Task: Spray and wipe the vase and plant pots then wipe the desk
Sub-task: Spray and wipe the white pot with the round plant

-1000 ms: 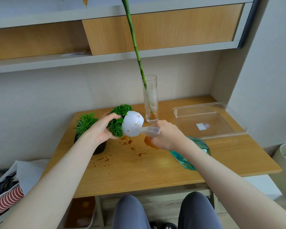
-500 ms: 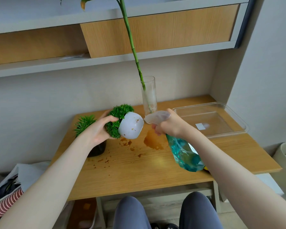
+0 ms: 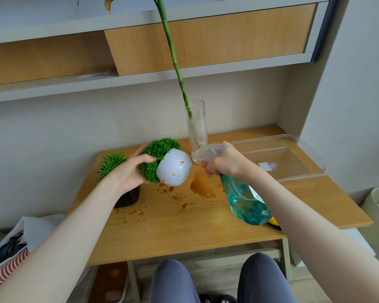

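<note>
Above desk (image 3: 184,228), white pot (image 3: 173,168), spray bottle (image 3: 245,202).

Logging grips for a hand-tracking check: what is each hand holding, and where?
Left hand grips the white plant pot at its leafy top; right hand holds the spray bottle by its trigger head.

Stained white pot (image 3: 173,167) tilted, above desk (image 3: 184,224)

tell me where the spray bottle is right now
In the head view, the spray bottle is right of centre, gripped by the right hand above the desk, nozzle toward the white pot.
</note>
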